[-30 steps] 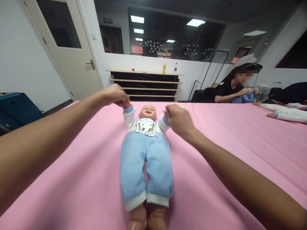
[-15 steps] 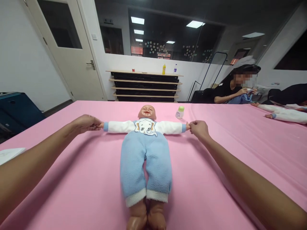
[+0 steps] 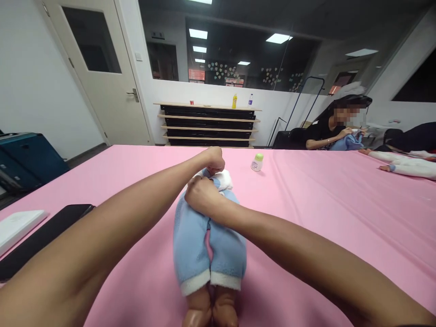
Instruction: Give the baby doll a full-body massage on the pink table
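A baby doll point(image 3: 194, 245) in light blue trousers and a white top with blue cuffs lies on its back, its bare feet towards me. My forearms cross over its chest. My left hand point(image 3: 215, 160) is closed on one of the doll's hands, in front of its head, which is hidden. Lower and nearer to me, my right hand point(image 3: 202, 195) is closed on the doll's other hand, mostly covered by my fingers. The doll's arms are folded across each other on its chest, so the elephant picture is covered.
The doll lies on a pink-covered table point(image 3: 293, 254). Behind it stands a small white bottle with a green cap point(image 3: 257, 162). A white box point(image 3: 20, 227) and a black flat object point(image 3: 51, 236) lie at left. Another person point(image 3: 337, 122) sits at the far right, near other dolls point(image 3: 408, 165).
Both my hands have moved inward from the doll's outstretched arms and now cross over its chest, carrying its arms along. The view has shifted slightly.
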`<state>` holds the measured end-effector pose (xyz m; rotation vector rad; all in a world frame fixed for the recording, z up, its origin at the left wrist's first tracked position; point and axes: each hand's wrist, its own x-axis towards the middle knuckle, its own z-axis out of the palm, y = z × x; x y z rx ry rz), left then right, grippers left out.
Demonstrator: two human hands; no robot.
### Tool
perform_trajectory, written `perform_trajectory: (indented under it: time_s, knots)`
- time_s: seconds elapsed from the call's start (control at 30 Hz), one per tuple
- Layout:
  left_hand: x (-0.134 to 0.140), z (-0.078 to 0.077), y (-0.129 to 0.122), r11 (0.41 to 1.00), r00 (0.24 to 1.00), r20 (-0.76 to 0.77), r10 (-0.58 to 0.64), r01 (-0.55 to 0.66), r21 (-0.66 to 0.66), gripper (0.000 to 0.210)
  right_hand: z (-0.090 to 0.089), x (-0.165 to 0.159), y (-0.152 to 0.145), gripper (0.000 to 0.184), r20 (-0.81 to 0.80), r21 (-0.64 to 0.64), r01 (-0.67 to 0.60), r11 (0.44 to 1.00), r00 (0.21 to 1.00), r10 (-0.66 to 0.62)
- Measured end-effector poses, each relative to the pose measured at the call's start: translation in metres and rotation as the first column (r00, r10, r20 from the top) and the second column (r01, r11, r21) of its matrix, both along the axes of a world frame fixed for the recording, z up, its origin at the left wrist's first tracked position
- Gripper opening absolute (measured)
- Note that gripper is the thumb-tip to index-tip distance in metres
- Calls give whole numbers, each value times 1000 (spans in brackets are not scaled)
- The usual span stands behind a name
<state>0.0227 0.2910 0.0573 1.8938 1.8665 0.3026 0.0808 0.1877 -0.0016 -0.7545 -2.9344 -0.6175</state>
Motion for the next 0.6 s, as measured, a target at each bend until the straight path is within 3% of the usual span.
perform_trajectory:
  time_s: [0.07, 0.17, 0.23, 0.3, 0.33, 0.37, 0.43, 0.5, 0.6]
  knots:
    - [-12, 0, -2, 1000, 999, 40, 2, -3, 26, 5, -2, 8, 3, 29, -57, 29, 14, 999, 998, -12]
    - [-71, 10, -5, 986, 980, 194, 50, -79, 148, 8, 14, 52, 26, 28, -318, -16, 169, 985, 933, -165]
    - [-126, 13, -12, 966, 948, 299, 112, -174, 192, 12, 24, 95, 47, 24, -512, -159, 302, 940, 789, -339]
    - [-183, 5, -23, 954, 898, 397, 189, -263, 142, 15, 20, 141, 69, 29, -648, -299, 368, 880, 599, -471]
    - [-209, -5, -31, 950, 866, 443, 231, -298, 89, 17, 12, 164, 79, 32, -669, -353, 384, 853, 534, -517]
    - [-231, -17, -39, 947, 824, 500, 267, -321, 24, 20, 0, 184, 89, 32, -685, -533, 319, 783, 381, -621]
    - [-265, -47, -57, 935, 726, 594, 346, -320, -153, 27, -31, 218, 103, 30, -572, -812, 43, 582, 145, -808]
    - [-282, -79, -74, 909, 642, 644, 417, -306, -283, 30, -61, 238, 111, 30, -492, -870, -58, 489, 103, -864]
    - [-284, -109, -88, 890, 577, 679, 455, -325, -320, 29, -83, 246, 114, 26, -453, -891, -90, 445, 94, -887]
